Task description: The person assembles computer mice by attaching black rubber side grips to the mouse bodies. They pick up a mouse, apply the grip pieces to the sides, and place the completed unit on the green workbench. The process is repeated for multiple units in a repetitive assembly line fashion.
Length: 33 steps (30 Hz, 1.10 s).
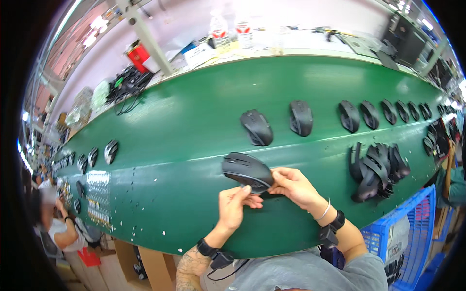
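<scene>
Black mouse (245,167) is in both hands, over the near half of the green tabletop (179,203). Left grip (234,205) — thumb and fingers pinching its near edge. Right grip (296,188) — thumb and fingertips clamped on its right end. Two dark mice (257,128) sit just beyond, apart from each other; mouse row (369,115) runs off right. Curved black parts (377,167) heaped below that row, near the blue basket (421,216).

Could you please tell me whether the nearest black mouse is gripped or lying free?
Gripped: the left hand and right hand have fingers at the black mouse's edge.
</scene>
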Available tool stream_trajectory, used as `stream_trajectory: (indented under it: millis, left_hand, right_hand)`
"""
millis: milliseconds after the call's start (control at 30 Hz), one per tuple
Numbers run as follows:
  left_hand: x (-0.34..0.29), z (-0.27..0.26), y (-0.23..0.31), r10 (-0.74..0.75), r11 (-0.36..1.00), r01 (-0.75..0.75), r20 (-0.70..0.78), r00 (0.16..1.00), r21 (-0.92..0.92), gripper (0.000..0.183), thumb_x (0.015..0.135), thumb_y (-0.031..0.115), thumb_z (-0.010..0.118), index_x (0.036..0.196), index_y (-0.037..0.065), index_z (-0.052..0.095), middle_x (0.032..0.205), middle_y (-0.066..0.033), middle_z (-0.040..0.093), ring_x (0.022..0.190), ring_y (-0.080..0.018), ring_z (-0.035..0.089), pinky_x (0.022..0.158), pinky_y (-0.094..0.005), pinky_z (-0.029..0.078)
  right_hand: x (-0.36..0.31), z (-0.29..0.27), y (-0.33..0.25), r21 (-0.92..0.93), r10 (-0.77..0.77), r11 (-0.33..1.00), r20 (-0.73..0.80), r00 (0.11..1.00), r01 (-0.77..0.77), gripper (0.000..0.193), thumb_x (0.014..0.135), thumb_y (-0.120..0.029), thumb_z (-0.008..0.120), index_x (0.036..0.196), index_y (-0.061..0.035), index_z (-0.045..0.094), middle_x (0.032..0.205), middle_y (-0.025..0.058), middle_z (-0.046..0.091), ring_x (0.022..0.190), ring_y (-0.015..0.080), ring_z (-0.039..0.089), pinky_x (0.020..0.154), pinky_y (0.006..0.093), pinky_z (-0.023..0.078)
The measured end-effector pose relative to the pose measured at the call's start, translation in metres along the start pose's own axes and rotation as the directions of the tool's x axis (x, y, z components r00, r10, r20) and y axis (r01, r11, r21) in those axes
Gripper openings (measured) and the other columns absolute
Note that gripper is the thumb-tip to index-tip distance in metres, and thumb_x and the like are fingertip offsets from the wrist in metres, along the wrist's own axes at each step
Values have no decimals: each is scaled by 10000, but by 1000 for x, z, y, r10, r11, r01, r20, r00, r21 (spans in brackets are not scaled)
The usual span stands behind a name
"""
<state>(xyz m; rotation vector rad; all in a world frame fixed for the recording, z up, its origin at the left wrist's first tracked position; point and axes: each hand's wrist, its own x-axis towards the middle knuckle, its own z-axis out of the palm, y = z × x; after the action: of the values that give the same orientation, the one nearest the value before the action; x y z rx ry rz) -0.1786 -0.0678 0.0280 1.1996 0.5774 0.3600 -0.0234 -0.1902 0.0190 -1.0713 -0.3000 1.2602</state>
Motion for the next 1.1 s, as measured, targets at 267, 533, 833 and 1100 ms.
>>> stream_trajectory:
  millis: [267, 533, 833, 1100]
  left_hand:
    - [65, -72, 37, -198, 980, 198, 99, 975, 7, 357, 945, 254, 525, 865, -79, 623, 712, -126, 646, 599, -177, 629, 573, -253, 514]
    - [136, -134, 72, -356, 892, 301, 112, 928, 338, 326, 978, 237, 500, 807, -29, 580, 629, -12, 504, 476, -91, 451, 457, -209, 394]
    - [146, -141, 69, -388, 874, 316, 139, 911, 369, 309, 977, 225, 510, 803, -15, 598, 638, 1, 504, 477, -62, 401, 432, -198, 331]
    - [97, -87, 49, 427, 226, -104, -3, 904, 969, 270, 845, 190, 628, 715, -43, 586, 598, -202, 563, 529, -328, 547, 541, -418, 435]
  right_hand:
    - [-52, -46, -77, -976, -860, 5, -116, 496, -220, 415, 713, 20, 681, 1102, 43, 537, 1034, 207, 541, 968, 370, 528, 871, 414, 437]
    - [-59, -99, -75, -804, -848, -17, -303, 435, -594, 598, 731, 93, 584, 1306, 45, 423, 981, 209, 570, 874, 355, 577, 777, 413, 487]
    - [-51, -80, -77, -845, -838, 22, -307, 451, -535, 673, 700, 117, 526, 1353, 20, 394, 851, 228, 609, 755, 386, 616, 701, 437, 499]
    - [-54, -31, -73, -966, -760, 241, -247, 601, -93, 709, 684, 64, 560, 1368, -14, 392, 954, 251, 650, 765, 383, 638, 723, 419, 504]
